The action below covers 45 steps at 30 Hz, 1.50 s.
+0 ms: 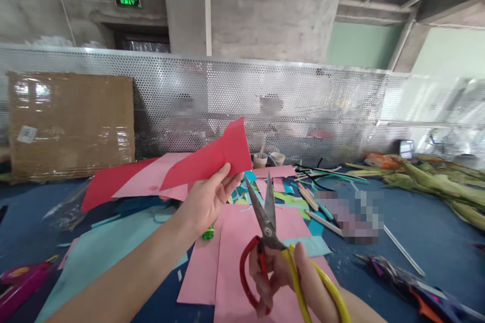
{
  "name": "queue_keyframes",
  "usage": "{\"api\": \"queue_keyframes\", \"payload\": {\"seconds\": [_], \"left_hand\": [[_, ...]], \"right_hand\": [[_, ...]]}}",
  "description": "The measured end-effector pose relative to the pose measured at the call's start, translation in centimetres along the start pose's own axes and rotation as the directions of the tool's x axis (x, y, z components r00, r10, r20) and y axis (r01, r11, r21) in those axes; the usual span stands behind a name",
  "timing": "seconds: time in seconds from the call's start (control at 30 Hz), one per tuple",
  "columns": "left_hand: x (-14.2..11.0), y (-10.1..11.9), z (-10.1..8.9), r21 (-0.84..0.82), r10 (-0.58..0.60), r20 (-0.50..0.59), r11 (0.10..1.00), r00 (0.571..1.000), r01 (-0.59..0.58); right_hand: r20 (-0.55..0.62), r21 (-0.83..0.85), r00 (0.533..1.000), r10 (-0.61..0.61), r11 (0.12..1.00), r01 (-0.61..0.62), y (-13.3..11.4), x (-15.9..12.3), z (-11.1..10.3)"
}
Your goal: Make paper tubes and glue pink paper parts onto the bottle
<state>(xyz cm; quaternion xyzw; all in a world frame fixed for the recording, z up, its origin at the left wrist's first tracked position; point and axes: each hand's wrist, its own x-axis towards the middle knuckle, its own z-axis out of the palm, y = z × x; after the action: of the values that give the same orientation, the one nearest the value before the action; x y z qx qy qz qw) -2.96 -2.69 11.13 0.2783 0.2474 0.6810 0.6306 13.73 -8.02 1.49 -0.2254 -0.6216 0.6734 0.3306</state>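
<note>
Raised over the table's middle, my left hand [212, 197] pinches a piece of red paper [212, 156] between thumb and fingers. The paper tilts up to the right, with an uneven upper edge. My right hand [288, 272] has its fingers through the handles of a pair of scissors [268, 229], one loop red and one yellow. Their blades point up and stand apart, just below the red paper's right end, with nothing visible between them. Beneath both hands lie sheets of pink paper [246, 262]. A light blue sheet [102, 257] lies under my left forearm.
More red paper [113, 181] lies at the back left, before a cardboard sheet [71, 126]. Small cups [259, 160] stand at the back. Dried husks [435, 186] lie far right. Glue guns lie at both sides, a magenta one [26, 282] left and a dark one [413, 282] right.
</note>
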Motion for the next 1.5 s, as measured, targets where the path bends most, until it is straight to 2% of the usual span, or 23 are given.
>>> {"api": "queue_keyframes", "payload": {"seconds": [0.1, 0.33, 0.87, 1.03, 1.23, 1.5], "left_hand": [[-0.1, -0.2, -0.1, 0.016, -0.001, 0.005, 1.000, 1.000, 0.001], [0.0, -0.2, -0.1, 0.059, 0.014, -0.002, 0.998, 1.000, -0.014], [-0.1, 0.1, 0.4, 0.052, 0.010, -0.041, 0.999, 0.999, -0.008], [0.0, -0.1, -0.1, 0.047, 0.031, 0.007, 0.998, 0.999, -0.032], [0.0, -0.5, -0.3, 0.061, 0.029, 0.057, 0.998, 0.998, -0.033], [-0.3, -1.7, -1.1, 0.077, -0.025, 0.205, 0.997, 0.979, 0.009]], "right_hand": [[0.041, 0.019, 0.998, -0.045, 0.999, 0.044, -0.2, 0.1, -0.2], [0.038, 0.013, 0.996, -0.083, 0.996, 0.083, -0.2, 0.0, -0.5], [0.042, 0.031, 0.997, -0.068, 0.997, 0.067, 0.2, 0.2, -0.8], [0.026, 0.009, 0.996, -0.081, 0.997, 0.080, 0.0, 0.1, -0.7], [0.030, 0.080, 0.996, -0.082, 0.994, 0.079, 0.8, 0.3, -1.2], [0.043, 0.163, 0.988, -0.151, 0.976, 0.142, 0.2, 0.2, -0.7]]}}
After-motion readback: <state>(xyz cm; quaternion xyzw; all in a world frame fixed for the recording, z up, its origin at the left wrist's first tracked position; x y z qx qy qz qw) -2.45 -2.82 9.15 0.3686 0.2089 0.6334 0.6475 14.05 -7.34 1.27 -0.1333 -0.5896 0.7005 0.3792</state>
